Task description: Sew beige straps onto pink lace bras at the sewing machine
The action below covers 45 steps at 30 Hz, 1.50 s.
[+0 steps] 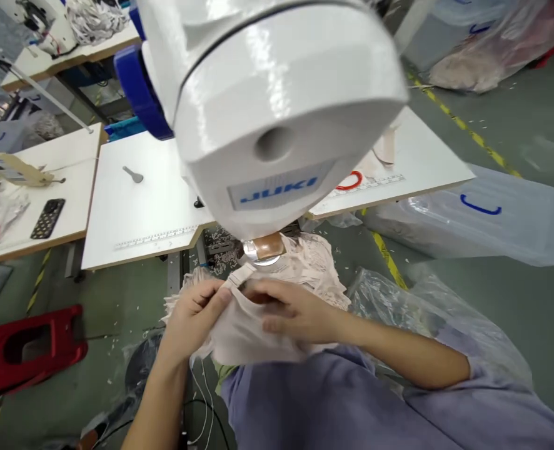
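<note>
Both my hands grip a pale pink piece of fabric (pixel 246 334) just in front of a white sewing machine head (pixel 267 106). My left hand (pixel 193 312) pinches the fabric's left edge beside a narrow strap (pixel 242 275). Over the cloth's right side my right hand (pixel 292 312) lies with its fingers curled, pressing down on it. The strap end points toward the machine's metal presser area (pixel 264 250). A heap of lacy pale fabric (pixel 314 262) lies behind my hands.
White work tables (pixel 136 212) stand behind the machine, with a phone (pixel 48 217) on the left one and a red ring (pixel 350 181) on the right one. A clear plastic bin (pixel 488 215) sits at the right, a red stool (pixel 26 350) at the left, plastic bags (pixel 427 306) near my right arm.
</note>
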Tool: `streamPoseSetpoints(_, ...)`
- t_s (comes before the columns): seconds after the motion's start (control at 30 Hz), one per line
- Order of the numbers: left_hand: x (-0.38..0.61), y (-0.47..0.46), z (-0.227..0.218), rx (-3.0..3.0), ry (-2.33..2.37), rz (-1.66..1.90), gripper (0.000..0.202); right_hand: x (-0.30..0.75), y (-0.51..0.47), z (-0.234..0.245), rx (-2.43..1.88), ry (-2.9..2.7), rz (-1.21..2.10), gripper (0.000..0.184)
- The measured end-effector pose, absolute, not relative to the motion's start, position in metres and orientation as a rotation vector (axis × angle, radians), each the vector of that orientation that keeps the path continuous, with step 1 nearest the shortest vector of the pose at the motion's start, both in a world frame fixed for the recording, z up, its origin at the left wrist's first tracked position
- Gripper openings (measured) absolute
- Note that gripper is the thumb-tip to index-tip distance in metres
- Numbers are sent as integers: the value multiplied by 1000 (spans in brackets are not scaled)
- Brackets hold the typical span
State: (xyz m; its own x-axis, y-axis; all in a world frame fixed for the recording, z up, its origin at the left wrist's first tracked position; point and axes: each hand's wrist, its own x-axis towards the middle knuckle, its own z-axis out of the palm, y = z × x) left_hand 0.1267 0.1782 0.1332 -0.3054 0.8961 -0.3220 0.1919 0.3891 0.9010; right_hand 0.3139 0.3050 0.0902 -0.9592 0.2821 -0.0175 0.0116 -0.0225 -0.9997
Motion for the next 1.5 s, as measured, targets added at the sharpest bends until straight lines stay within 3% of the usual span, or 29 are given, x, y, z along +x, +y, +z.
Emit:
streamPoseSetpoints(0.07,115,164,141,967,1832,889,34,284,293,77,-294,-1773,2372,61)
streamPoseSetpoints(0.13,105,156,142,1004,1858,762,34,257,281,63,-439,-1332,2648,53)
streamPoseSetpoints(0.2,99,152,133,1050,1917,680,31,240,272,48,-658,-960,2716,39)
streamPoseSetpoints(0.27,99,152,115,1042,2109,745,25,235,266,35,-792,-862,2559,32)
streamPoseSetpoints(0.37,113,156,78,931,2304,942,25,241,261,14,-840,-1141,2207,25)
streamPoseSetpoints(0.6,153,174,25,855,1980,1121,44,266,266,-13,-721,-2013,1378,15)
streamPoseSetpoints(0.87,149,178,50,1061,2106,998,30,297,299,16,-650,-2219,1154,24)
streamPoseSetpoints(1.03,157,181,59,1203,2149,864,31,284,306,18,-513,-2386,1137,31)
streamPoseSetpoints(1.2,162,182,57,1228,2156,832,30,284,309,10,-541,-2318,1149,15)
streamPoseSetpoints(1.5,178,198,52,1202,2215,956,35,300,316,4,-290,-2448,772,23)
